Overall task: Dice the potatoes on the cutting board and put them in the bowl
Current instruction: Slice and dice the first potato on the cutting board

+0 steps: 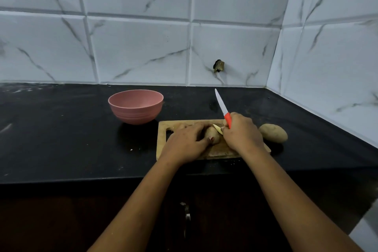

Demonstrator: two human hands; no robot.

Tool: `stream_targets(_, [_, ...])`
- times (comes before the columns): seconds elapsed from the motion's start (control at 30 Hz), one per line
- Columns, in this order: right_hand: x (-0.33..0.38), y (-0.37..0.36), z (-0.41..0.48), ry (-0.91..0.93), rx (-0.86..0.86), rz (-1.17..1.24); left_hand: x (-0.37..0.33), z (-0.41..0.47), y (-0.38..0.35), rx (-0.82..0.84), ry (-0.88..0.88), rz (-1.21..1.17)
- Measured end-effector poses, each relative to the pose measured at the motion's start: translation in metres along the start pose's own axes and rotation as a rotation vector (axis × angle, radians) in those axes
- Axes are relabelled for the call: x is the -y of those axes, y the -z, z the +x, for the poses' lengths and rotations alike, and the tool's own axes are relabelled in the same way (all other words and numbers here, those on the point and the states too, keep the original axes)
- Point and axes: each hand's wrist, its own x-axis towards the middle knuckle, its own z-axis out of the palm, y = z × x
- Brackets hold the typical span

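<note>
A wooden cutting board [163,139] lies on the black counter. On it sits a brown potato [212,134], held down by the curled fingers of my left hand [185,142]. My right hand [241,133] grips the red handle of a knife [222,106], whose white blade points up and away toward the wall. A pale cut potato piece [217,129] shows between the two hands. A second whole potato [273,132] rests at the board's right edge. The pink bowl [136,106] stands behind and left of the board; its inside is mostly hidden.
The black counter [61,139] runs left to right, with its front edge just below the board. White marble-pattern tiles form the back wall and the right side wall [327,67]. A dark hole [218,66] marks the back wall above the knife tip.
</note>
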Motion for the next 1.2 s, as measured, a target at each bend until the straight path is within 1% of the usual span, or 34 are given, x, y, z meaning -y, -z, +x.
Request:
stream_targets(0.07, [0.0, 0.0, 0.002, -0.008, 0.01, -0.003, 0.0, 0.0, 0.0, -0.004, 0.001, -0.001])
stream_targets(0.33, [-0.005, -0.002, 0.008, -0.018, 0.082, 0.162, -0.001, 0.0, 0.001, 0.01, 0.016, 0.008])
stream_targets(0.47, [-0.005, -0.007, 0.004, -0.043, 0.02, 0.216, -0.002, -0.001, 0.001, 0.003, 0.025, -0.009])
stream_targets(0.63, [-0.003, -0.008, -0.002, -0.015, -0.049, 0.167, -0.002, -0.001, 0.0, -0.015, 0.028, -0.017])
stream_targets(0.87, [0.0, -0.007, -0.004, -0.022, -0.09, 0.127, -0.001, -0.001, 0.0, -0.009, 0.024, -0.036])
stream_targets(1.03, [-0.005, -0.002, -0.012, 0.036, -0.127, 0.217, 0.001, 0.0, -0.002, -0.025, 0.02, -0.059])
stream_targets(1.1, [-0.005, 0.007, -0.021, 0.058, -0.097, 0.227, 0.003, 0.001, -0.002, -0.034, 0.015, -0.068])
stream_targets(1.2, [-0.007, 0.017, -0.034, 0.078, 0.092, 0.105, 0.006, 0.003, -0.004, -0.05, 0.02, -0.09])
